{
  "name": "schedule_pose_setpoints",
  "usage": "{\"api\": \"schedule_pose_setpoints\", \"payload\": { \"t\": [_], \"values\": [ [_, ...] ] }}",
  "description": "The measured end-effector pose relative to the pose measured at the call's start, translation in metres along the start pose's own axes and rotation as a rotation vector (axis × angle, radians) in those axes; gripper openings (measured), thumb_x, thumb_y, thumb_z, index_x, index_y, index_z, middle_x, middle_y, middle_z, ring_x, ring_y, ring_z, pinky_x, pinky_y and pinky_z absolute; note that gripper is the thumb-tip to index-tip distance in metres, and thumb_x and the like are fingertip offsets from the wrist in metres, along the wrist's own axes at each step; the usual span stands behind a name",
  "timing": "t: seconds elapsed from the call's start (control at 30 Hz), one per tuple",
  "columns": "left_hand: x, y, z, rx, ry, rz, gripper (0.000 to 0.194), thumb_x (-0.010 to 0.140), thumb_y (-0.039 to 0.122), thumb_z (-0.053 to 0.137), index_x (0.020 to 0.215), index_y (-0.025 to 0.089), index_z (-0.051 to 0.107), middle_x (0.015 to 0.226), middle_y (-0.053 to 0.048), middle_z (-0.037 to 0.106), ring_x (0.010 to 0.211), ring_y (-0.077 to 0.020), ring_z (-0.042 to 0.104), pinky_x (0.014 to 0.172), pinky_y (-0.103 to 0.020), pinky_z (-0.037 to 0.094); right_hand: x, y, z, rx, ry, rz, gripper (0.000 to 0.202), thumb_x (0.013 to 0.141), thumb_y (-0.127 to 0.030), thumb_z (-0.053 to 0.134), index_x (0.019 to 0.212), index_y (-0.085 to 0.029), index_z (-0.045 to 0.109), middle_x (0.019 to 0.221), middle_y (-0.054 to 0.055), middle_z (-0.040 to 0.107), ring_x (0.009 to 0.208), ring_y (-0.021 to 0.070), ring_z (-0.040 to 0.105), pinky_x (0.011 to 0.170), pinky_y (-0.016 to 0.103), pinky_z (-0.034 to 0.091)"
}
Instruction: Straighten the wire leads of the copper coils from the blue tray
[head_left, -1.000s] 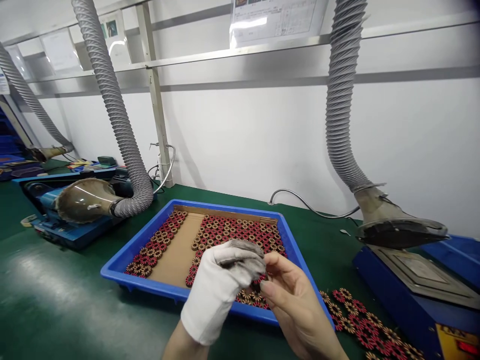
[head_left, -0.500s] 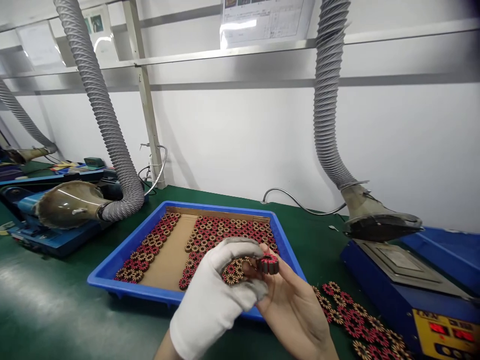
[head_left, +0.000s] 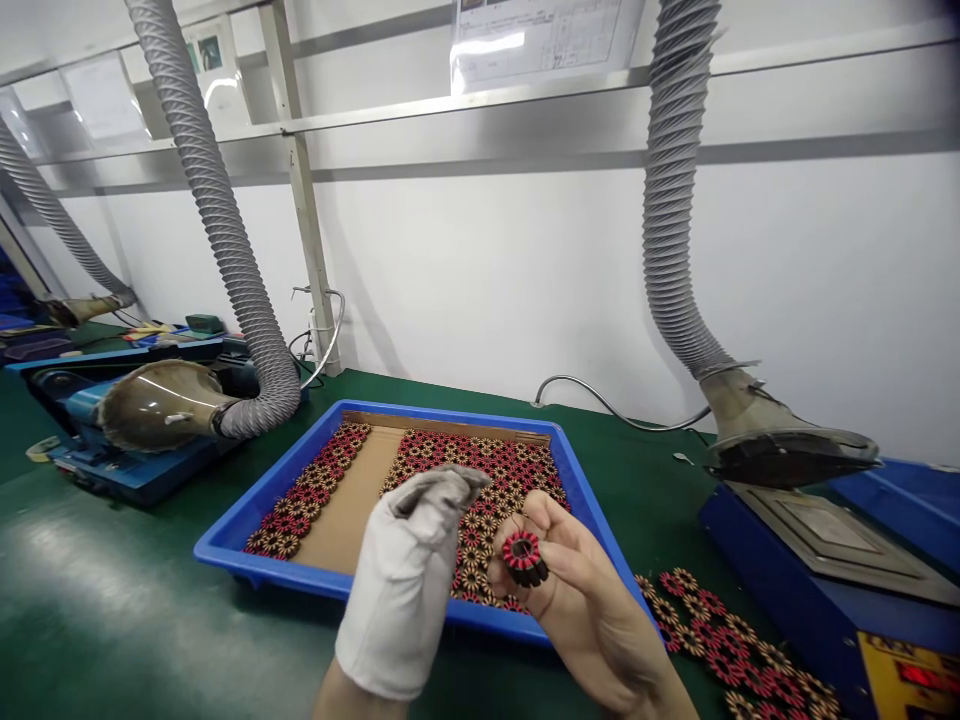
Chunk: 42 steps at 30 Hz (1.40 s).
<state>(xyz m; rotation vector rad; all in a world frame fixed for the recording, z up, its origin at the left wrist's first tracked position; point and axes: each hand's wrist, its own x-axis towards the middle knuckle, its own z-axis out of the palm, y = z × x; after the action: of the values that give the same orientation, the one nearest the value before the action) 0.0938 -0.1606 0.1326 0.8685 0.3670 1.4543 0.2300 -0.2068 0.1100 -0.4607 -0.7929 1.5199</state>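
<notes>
My right hand (head_left: 589, 590), bare, pinches a small wound motor stator (head_left: 525, 556) between thumb and fingers. Its ring has red coils and a dark toothed side, tilted so the round opening shows, and a thin wire sticks up from it. Just to the left, my left hand (head_left: 416, 560) wears a white glove with greyed fingertips. Its fingers are bent and pressed together, apart from the stator; whether anything is inside them is hidden. Behind both hands lies a blue tray (head_left: 247, 490) lined with cardboard, bearing many red and tan stators (head_left: 442, 450) in rows.
More loose stators (head_left: 720, 640) lie on the green bench right of the tray. Beyond them is a blue machine (head_left: 795, 570) with a flat metal plate and red display, under an extraction hood (head_left: 787, 450). Another hood (head_left: 161, 405) covers a blue device at left.
My left hand has drawn back left from the stator, its fingers closing together. My right hand has lowered slightly and turned the stator so its ring face shows. The view has shifted a little.
</notes>
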Motion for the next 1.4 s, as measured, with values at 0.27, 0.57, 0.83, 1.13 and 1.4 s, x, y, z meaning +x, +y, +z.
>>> {"api": "schedule_pose_setpoints", "payload": {
  "t": [0.27,0.57,0.83,1.13,1.4],
  "values": [
    [0.000,-0.001,0.002,0.389,-0.288,-0.173,0.024,0.068,0.000,0.067,0.065,0.020,0.079,0.076,-0.002,0.075,0.073,-0.0143,0.069,0.065,-0.016,0.054,0.004,0.002,0.004,-0.033,0.003,-0.008,0.037,0.071,-0.024,0.084,0.078,-0.021,0.049,0.077,-0.003,0.060,0.067,0.0120,0.061,0.061,0.023,0.050],
    [0.000,0.008,-0.012,0.279,-0.060,0.135,0.021,0.071,0.009,0.069,0.073,0.026,0.080,0.082,0.001,0.079,0.076,-0.0142,0.072,0.070,-0.015,0.055,0.000,-0.003,-0.003,-0.341,0.026,-0.096,0.033,0.075,-0.026,0.080,0.082,-0.023,0.048,0.089,0.000,0.066,0.071,0.0137,0.059,0.063,0.025,0.047],
    [-0.007,0.015,-0.004,1.022,-0.548,-0.008,0.029,0.079,0.020,0.067,0.105,0.031,0.075,0.132,-0.006,0.061,0.125,-0.0280,0.053,0.105,-0.035,0.043,-0.013,-0.013,0.002,-0.969,0.107,-0.280,0.050,0.075,-0.004,0.069,0.115,-0.032,0.055,0.100,-0.001,0.067,0.095,0.0192,0.063,0.087,0.030,0.049],
    [-0.007,0.013,-0.012,0.610,-0.296,0.014,0.022,0.079,0.008,0.056,0.077,0.025,0.071,0.104,-0.002,0.072,0.099,-0.0181,0.065,0.077,-0.020,0.050,-0.005,-0.014,-0.002,-0.395,0.126,-0.185,0.033,0.071,-0.024,0.086,0.093,-0.026,0.062,0.089,0.000,0.069,0.084,0.0154,0.060,0.073,0.024,0.046],
    [-0.001,0.007,0.000,0.568,-0.268,-0.141,0.037,0.066,0.000,0.068,0.089,0.026,0.079,0.102,-0.002,0.075,0.096,-0.0180,0.067,0.073,-0.018,0.054,-0.002,-0.011,-0.004,-0.243,0.091,-0.136,0.034,0.067,-0.030,0.089,0.087,-0.023,0.063,0.093,0.003,0.067,0.089,0.0176,0.059,0.072,0.024,0.044]
  ]
}}
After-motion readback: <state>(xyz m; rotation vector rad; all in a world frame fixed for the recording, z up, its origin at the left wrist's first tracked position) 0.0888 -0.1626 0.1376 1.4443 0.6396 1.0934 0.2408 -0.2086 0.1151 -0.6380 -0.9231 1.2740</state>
